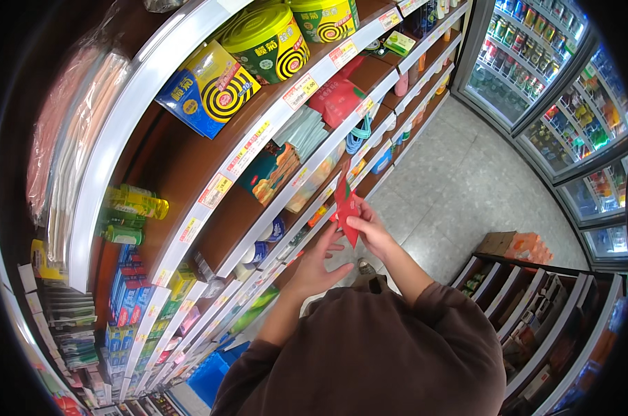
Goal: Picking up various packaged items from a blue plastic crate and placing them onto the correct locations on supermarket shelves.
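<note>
My right hand (pixel 371 229) pinches a flat red packet (pixel 347 208) with a green mark, thumb on its near face. The packet is tilted and seen almost edge-on. Just left of its lower end is my left hand (pixel 322 268), palm turned up and fingers spread; whether its fingertips touch the packet I cannot tell. Both hands are in front of the lower shelves. On a shelf beyond them lie similar red packets (pixel 332 99), next to a stack of pale grey-green packets (pixel 302 132) and a dark green packet with a food picture (pixel 272 174).
Higher up stand a blue-and-yellow mosquito coil box (pixel 210 88) and green tubs (pixel 264 41). Toothpaste boxes (pixel 129 296) and bottles (pixel 137 203) fill shelves at left. Glass-door drink coolers (pixel 527 52) line the far right. A low shelf unit (pixel 540 307) stands at right on the tiled floor (pixel 439 171).
</note>
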Motion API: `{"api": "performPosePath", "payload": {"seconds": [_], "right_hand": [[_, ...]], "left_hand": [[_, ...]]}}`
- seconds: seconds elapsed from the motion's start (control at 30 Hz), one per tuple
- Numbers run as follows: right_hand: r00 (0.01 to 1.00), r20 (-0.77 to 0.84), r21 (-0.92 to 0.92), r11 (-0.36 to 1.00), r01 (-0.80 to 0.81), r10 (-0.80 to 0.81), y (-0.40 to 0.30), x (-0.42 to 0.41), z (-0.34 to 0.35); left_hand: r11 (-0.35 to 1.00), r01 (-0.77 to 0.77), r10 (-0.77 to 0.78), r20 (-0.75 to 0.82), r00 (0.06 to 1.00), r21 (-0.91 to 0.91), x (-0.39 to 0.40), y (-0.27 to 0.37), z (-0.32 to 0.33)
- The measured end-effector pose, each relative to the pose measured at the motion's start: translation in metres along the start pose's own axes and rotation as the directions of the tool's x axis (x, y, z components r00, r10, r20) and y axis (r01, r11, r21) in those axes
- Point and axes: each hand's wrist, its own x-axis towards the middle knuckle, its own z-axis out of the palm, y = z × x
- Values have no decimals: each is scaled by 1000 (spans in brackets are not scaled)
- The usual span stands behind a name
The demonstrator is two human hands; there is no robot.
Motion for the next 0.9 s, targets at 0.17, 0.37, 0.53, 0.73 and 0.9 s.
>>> {"api": "performPosePath", "payload": {"seconds": [0.17, 0.37, 0.53, 0.73, 0.9], "right_hand": [[962, -71, -68, 964, 259, -263, -41, 82, -11], [908, -84, -299, 880, 369, -410, -108, 208, 5], [797, 63, -628, 596, 500, -601, -146, 298, -24], [780, 266, -922, 86, 377, -566, -152, 316, -30], [600, 356, -919, -153, 362, -717, -146, 269, -27]], "left_hand": [[1000, -12, 13, -94, 996, 12, 4, -3, -3], [993, -6, 25, -157, 987, 118, -3, -7, -4], [991, 60, -32, -226, 974, 118, -33, -28, -12], [965, 262, -234, -357, 904, 31, -85, -72, -19], [939, 337, -333, -423, 843, -69, -111, -91, -13]]}}
